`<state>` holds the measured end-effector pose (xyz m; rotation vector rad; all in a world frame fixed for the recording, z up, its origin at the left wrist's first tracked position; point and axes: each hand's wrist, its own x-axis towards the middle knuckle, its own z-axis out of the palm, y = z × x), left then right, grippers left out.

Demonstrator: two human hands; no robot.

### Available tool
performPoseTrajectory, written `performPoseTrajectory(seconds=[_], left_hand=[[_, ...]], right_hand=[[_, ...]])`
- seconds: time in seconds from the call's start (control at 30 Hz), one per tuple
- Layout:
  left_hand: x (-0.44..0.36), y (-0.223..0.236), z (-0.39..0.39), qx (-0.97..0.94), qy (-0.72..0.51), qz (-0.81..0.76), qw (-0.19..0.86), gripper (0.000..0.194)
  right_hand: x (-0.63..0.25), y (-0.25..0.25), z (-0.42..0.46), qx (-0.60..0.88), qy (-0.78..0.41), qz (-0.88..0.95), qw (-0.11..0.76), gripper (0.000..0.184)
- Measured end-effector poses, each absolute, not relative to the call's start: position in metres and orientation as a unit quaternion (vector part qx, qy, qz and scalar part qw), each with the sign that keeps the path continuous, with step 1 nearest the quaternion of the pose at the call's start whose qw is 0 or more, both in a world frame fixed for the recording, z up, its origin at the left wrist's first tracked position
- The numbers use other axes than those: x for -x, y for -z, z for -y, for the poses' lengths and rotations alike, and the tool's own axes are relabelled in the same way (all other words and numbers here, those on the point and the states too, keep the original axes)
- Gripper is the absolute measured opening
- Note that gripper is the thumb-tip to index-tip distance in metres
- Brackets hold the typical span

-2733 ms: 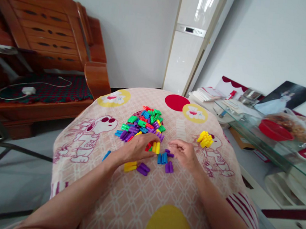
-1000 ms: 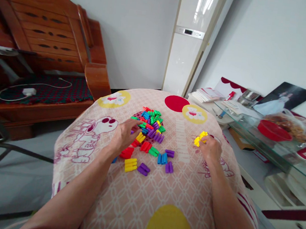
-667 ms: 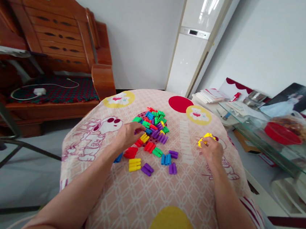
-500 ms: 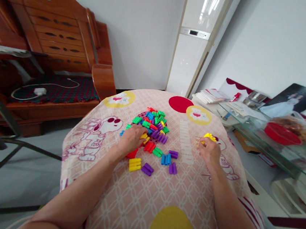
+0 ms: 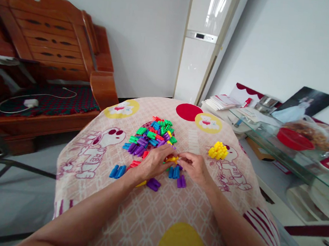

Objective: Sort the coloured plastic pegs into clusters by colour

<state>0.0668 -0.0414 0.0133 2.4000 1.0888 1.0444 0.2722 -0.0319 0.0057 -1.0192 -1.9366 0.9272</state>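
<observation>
Near the middle of the table my left hand [image 5: 157, 160] and my right hand [image 5: 194, 166] meet over a yellow toy block [image 5: 172, 160], with the fingers of both closed on it. Behind my left hand lies a heap of coloured blocks [image 5: 155, 133] in green, red, blue and purple. A blue block [image 5: 173, 172] and a purple block [image 5: 181, 181] rest just below my right hand. Another purple block [image 5: 153, 184] lies in front of my left wrist, and a blue one [image 5: 117, 171] to its left. Apart on the right stands a cluster of yellow blocks [image 5: 218, 150].
The round table wears a patterned cloth [image 5: 131, 217]. At the right is a glass shelf [image 5: 280, 143] with a red bowl [image 5: 295, 139], a plastic bag and papers. A wooden bench [image 5: 55, 45] stands at the left, a white air conditioner [image 5: 196, 60] at the back.
My left hand has moved right from the heap with a yellow block. My right hand has left the yellow cluster and come to the middle. A blue block now shows at the left.
</observation>
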Motion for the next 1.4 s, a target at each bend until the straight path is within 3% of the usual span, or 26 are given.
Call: performPoseTrajectory(seconds=[0.23, 0.47, 0.57, 0.9, 1.2, 1.4], left_hand=[[-0.076, -0.02, 0.035, -0.806, -0.36, -0.413, 0.223, 0.011], [-0.12, -0.04, -0.017, -0.767, -0.37, -0.455, 0.259, 0.021], [-0.155, -0.038, -0.047, -0.751, -0.367, -0.482, 0.264, 0.022], [-0.23, 0.0, -0.087, -0.721, -0.36, -0.522, 0.277, 0.017], [-0.238, 0.005, -0.086, -0.763, -0.308, -0.506, 0.259, 0.008], [-0.236, -0.002, -0.082, -0.767, -0.285, -0.509, 0.267, 0.012]], right_hand=[[-0.284, -0.009, 0.025, 0.422, -0.345, 0.735, 0.404, 0.021], [-0.371, -0.024, -0.005, 0.563, -0.155, 0.519, 0.625, 0.03], [-0.398, -0.023, -0.014, 0.583, -0.113, 0.461, 0.659, 0.033], [-0.403, -0.017, -0.017, 0.628, -0.056, 0.494, 0.598, 0.036], [-0.402, -0.019, -0.015, 0.636, -0.037, 0.507, 0.58, 0.035], [-0.418, -0.006, -0.024, 0.67, -0.025, 0.494, 0.553, 0.033]])
